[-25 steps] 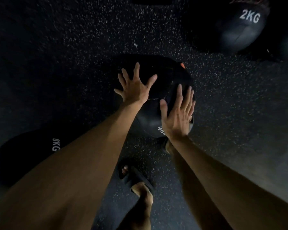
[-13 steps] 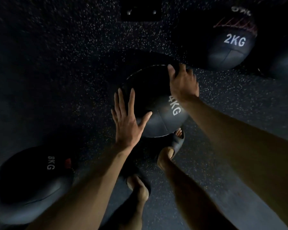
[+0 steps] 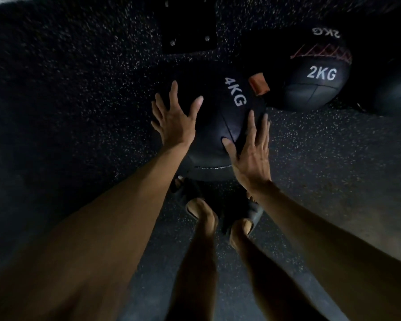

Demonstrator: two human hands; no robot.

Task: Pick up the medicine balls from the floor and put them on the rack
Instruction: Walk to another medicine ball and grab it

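Observation:
A black medicine ball marked 4KG with an orange tag lies on the speckled dark floor just ahead of my feet. My left hand lies flat on its left side, fingers spread and straight. My right hand lies on its right side, fingers straight and thumb out. Another black ball marked 2KG, with red stitching, sits to the right behind it, close to the orange tag.
My two sandalled feet stand right behind the 4KG ball. A dark plate with bolts is set in the floor beyond it. Part of another dark ball shows at the right edge.
The 4KG ball has turned, its label now on top. My right hand came from the ball's far top to its near right side; my left hand moved up its left side. The 8KG ball left view.

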